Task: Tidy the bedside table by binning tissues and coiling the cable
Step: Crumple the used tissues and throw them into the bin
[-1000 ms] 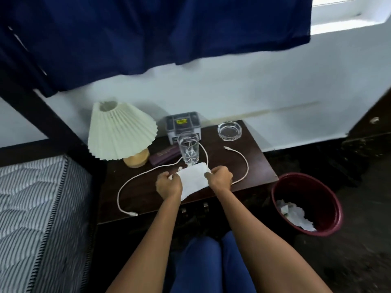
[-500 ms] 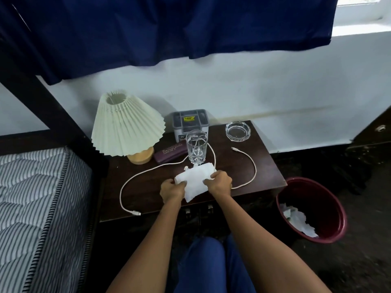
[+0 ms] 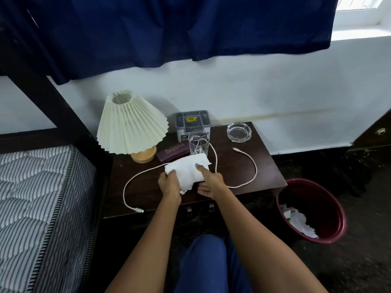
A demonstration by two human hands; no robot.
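Both hands' fingers grip tissue [image 3: 188, 169] on table [image 3: 262, 166]; red bin [image 3: 330, 195] holds crumpled tissues [image 3: 298, 220]

Bedroom: mattress [image 3: 38, 199], bedside lamp [image 3: 131, 127]

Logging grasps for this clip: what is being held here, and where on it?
A white tissue, held over the table. The left hand grips its left edge; the right hand holds its right side, a finger on top.
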